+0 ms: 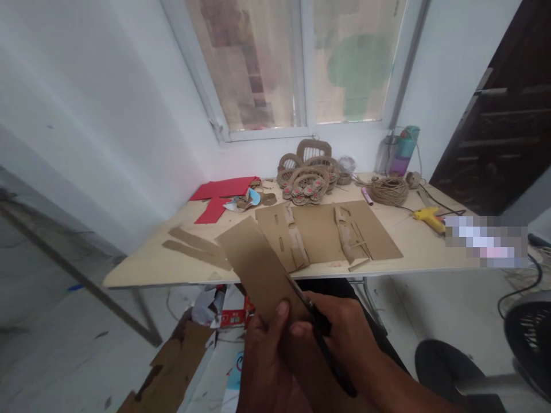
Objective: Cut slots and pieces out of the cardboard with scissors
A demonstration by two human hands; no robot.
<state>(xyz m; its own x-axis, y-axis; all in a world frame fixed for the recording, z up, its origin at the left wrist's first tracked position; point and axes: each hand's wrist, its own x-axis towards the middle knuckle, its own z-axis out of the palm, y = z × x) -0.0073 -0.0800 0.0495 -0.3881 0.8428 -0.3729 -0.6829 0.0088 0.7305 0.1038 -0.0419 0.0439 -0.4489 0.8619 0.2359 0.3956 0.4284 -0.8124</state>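
My left hand grips the near end of a long brown cardboard strip, thumb pressed on top. The strip points up and away over the table's front edge. My right hand is closed on black-handled scissors, whose blades meet the strip's right edge. Both hands sit low in the view, in front of the table.
The light wooden table holds a large cut cardboard sheet, loose cardboard strips, red paper, woven twine crafts, a twine coil, a yellow glue gun and a bottle. Cardboard scraps lie on the floor; a fan stands right.
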